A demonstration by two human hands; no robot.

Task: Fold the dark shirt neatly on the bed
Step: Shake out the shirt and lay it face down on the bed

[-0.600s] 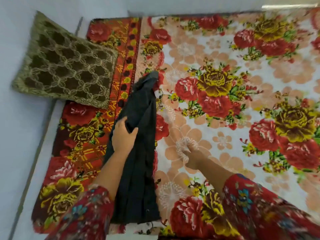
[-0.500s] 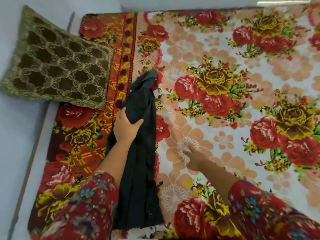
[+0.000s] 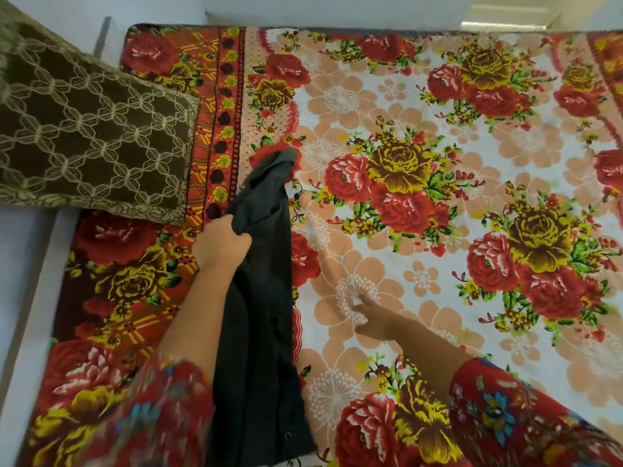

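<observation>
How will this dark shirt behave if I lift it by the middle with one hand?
Probably floppy: the dark shirt bunches into soft folds where the left hand grips it, so both ends would likely droop. It looks light, thin cloth lying in a narrow strip. Pushed, it would probably crumple on the bedspread rather than slide whole.

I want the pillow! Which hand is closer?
Left. The left hand grips the dark shirt beside the brown pillow; the right hand rests farther off, on the bedsheet.
</observation>
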